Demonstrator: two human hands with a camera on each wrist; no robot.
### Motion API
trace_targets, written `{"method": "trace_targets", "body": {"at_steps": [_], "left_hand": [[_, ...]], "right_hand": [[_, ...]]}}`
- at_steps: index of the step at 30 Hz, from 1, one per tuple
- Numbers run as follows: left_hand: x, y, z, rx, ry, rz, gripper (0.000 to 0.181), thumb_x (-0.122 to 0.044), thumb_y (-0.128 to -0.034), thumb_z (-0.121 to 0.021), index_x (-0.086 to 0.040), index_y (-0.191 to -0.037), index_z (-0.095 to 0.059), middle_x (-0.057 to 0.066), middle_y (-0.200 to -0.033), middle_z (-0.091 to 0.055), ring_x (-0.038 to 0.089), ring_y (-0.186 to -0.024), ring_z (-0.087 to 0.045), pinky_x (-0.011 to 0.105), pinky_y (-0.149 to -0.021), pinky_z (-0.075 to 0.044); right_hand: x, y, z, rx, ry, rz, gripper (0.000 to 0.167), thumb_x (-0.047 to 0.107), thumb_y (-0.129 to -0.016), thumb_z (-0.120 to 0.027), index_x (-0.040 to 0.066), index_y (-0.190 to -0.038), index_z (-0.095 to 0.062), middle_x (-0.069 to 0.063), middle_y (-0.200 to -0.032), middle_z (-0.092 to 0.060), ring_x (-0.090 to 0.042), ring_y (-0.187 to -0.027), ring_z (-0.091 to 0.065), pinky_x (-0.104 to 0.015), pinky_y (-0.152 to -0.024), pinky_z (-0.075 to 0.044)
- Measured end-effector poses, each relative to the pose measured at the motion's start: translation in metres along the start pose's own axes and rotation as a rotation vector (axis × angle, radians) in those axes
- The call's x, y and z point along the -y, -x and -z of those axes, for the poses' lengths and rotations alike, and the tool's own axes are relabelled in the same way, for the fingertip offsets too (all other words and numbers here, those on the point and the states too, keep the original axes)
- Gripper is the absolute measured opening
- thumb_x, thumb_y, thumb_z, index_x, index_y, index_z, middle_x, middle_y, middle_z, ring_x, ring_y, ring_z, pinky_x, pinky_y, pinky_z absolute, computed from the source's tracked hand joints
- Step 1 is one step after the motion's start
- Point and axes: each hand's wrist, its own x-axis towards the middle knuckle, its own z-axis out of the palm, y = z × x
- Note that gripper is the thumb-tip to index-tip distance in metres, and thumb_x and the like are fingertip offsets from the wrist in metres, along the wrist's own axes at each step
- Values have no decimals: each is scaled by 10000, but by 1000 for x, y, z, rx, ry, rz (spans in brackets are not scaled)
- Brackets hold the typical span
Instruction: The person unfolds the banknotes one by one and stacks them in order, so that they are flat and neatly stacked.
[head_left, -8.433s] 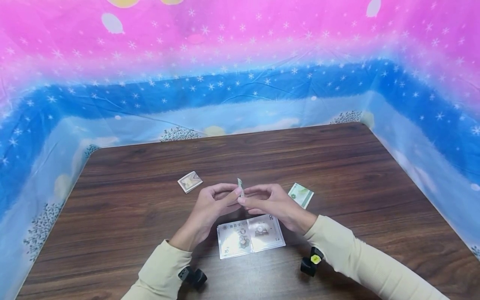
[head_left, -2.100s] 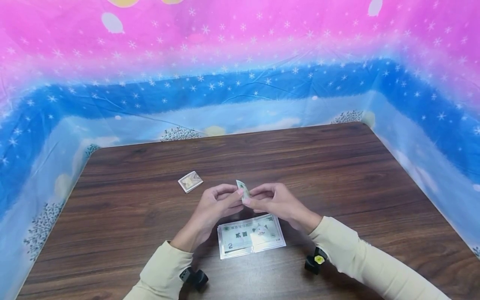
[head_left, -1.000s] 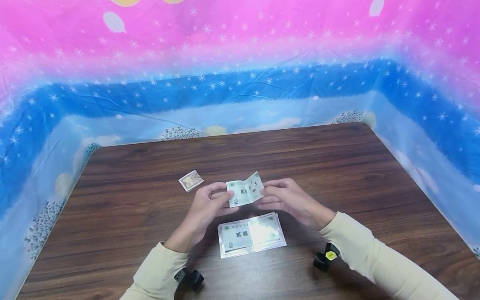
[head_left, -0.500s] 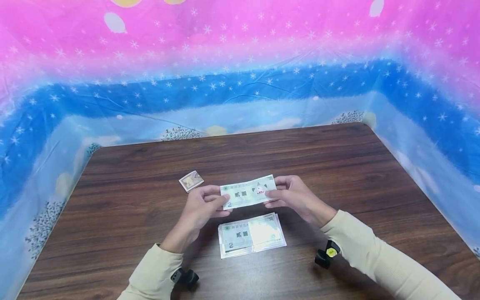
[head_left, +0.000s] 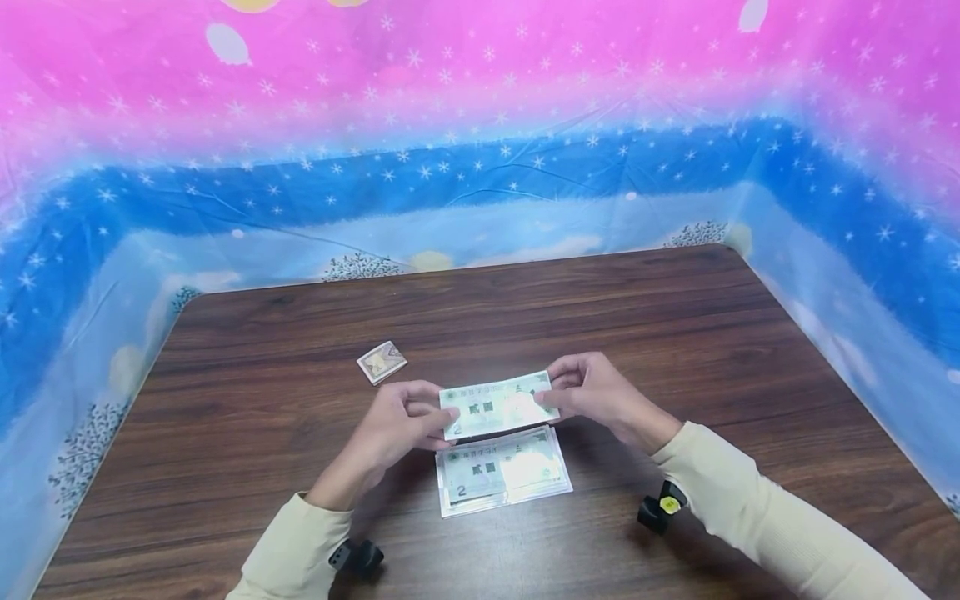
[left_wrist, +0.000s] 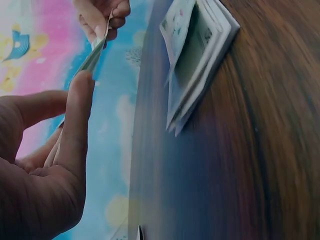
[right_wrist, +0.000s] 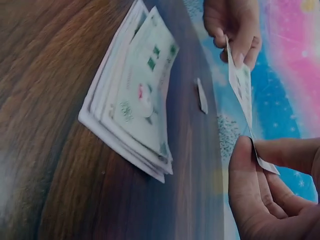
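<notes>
My left hand (head_left: 393, 425) pinches the left end of a pale green banknote (head_left: 495, 406) marked with a 2. Its right end is pinched by my right hand (head_left: 603, 396), so the note stretches nearly flat between them. It hangs just beyond a stack of banknotes (head_left: 471, 481), whose top note has the same 2 print. In the right wrist view the stack (right_wrist: 132, 100) looks thick and its top note curls up; the held note (right_wrist: 242, 95) appears edge-on, clear of the stack. Glare hides the right half of the top note in the head view.
A small folded brownish banknote (head_left: 382, 362) lies on the dark wooden table (head_left: 637, 317), beyond my left hand. Black wrist cameras (head_left: 356, 557) hang under both sleeves. A pink and blue snowflake cloth (head_left: 480, 158) closes off the table's far side and flanks.
The green folded note at the right left the table, and a 2 note came onto the stack. The folded note in my hands was opened out, then lowered toward me.
</notes>
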Motion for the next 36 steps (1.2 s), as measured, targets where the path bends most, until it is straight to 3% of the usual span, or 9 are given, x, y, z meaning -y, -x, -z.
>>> {"method": "trace_targets", "body": {"at_steps": [6, 11, 16, 23, 36], "left_hand": [[4, 5, 3, 136, -173, -39, 418, 1, -891, -743, 153, -1234, -558, 148, -754, -717, 223, -600, -695, 418, -637, -645], [7, 8, 1, 210, -337, -60, 322, -2, -873, -765, 100, -1145, -626, 98, -698, -698, 188, -570, -678, 389, -575, -637], [9, 11, -2, 221, -471, -62, 253, -9, -856, -785, 38, -1072, -663, 59, -662, -688, 168, -549, -669, 346, -529, -621], [14, 12, -6, 206, -635, -94, 266, -51, -843, -810, 4, -1062, -669, -1, -603, -661, 136, -504, -648, 275, -454, -565], [19, 13, -10, 192, -756, -126, 368, -87, -838, -827, 7, -1134, -630, -44, -558, -618, 116, -459, -593, 251, -417, -468]], "right_hand": [[-6, 3, -2, 56, 67, 22, 249, 28, -807, -811, -45, -992, -661, -104, -860, -677, -186, -736, -649, -325, -679, -616], [-14, 5, -5, 120, 134, 105, 223, -35, -782, -813, -63, -938, -656, -71, -798, -643, -157, -705, -624, -357, -623, -632], [-22, 5, -11, 171, 200, 181, 217, -66, -755, -819, -71, -891, -649, -34, -739, -606, -124, -650, -594, -376, -576, -632], [-28, 6, -19, 127, 374, 213, 230, -25, -732, -855, -20, -858, -662, 9, -650, -594, -108, -503, -600, -296, -496, -581], [-29, 5, -22, 45, 621, 231, 379, 114, -724, -911, 15, -993, -664, 58, -626, -606, -72, -506, -583, -238, -525, -502]]}}
